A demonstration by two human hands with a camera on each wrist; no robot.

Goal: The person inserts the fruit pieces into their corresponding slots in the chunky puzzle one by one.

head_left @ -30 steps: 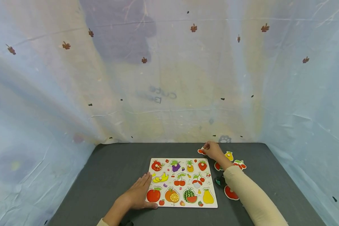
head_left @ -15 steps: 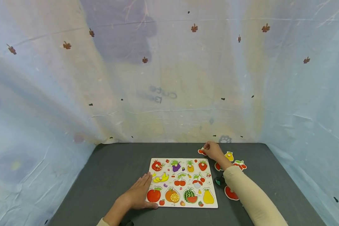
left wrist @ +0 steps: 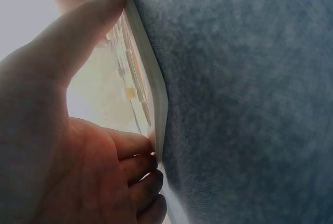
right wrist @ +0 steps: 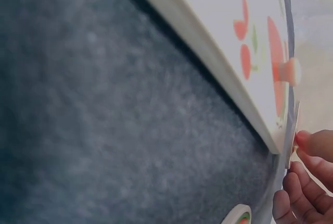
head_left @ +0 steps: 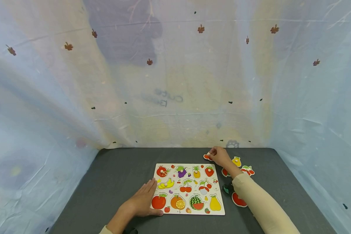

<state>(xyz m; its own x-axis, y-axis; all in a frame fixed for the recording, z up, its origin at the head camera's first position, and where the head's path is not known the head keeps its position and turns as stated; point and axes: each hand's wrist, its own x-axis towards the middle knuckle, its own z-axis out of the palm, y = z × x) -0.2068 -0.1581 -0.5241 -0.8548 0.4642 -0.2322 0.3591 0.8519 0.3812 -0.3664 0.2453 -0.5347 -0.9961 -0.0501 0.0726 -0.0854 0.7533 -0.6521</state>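
Note:
A white fruit puzzle board [head_left: 217, 213] lies on the dark table. My left hand [head_left: 141, 198] rests along its left edge with straight fingers, the thumb [left wrist: 106, 5] touching near the front corner. Beyond the board's far right corner, my right hand [head_left: 220, 156] pinches a thin red fruit piece [head_left: 206, 157] between thumb and fingertips. The fingers partly cover that piece, so its exact fruit is unclear. In the right wrist view the piece [right wrist: 293, 135] shows edge-on, near the board's corner.
To the board's right lie a yellow pear-shaped piece [head_left: 236, 161], a cherry piece [head_left: 247, 171], a red piece [head_left: 225, 172] partly under the right arm, and another red piece [head_left: 239, 200]. A patterned curtain [head_left: 175, 130] hangs behind the table.
My right hand and the red piece have shifted very slightly left in the last half second. The left hand and the board stay as they were.

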